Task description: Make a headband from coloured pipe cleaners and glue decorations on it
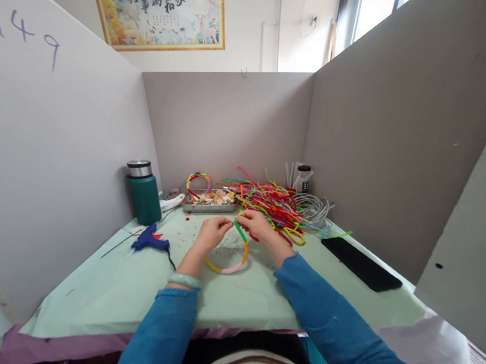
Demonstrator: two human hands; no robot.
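Note:
Both my hands meet over the middle of the table on a colourful wrapped hoop (236, 263) with green, orange, pink and yellow sections. My left hand (212, 232) pinches its top from the left, fingers closed. My right hand (254, 224) pinches the same top end from the right, beside the green section. The hoop's lower arc rests close to the pale green table cover (117, 284). A jade bangle (184, 280) sits on my left wrist.
A heap of coloured pipe cleaners (273, 202) lies right of my hands. A metal tray (209, 202) with small pieces and another finished hoop (198, 182) stands behind. A blue glue gun (149, 240), a green flask (144, 193) and a black phone (360, 262) are nearby.

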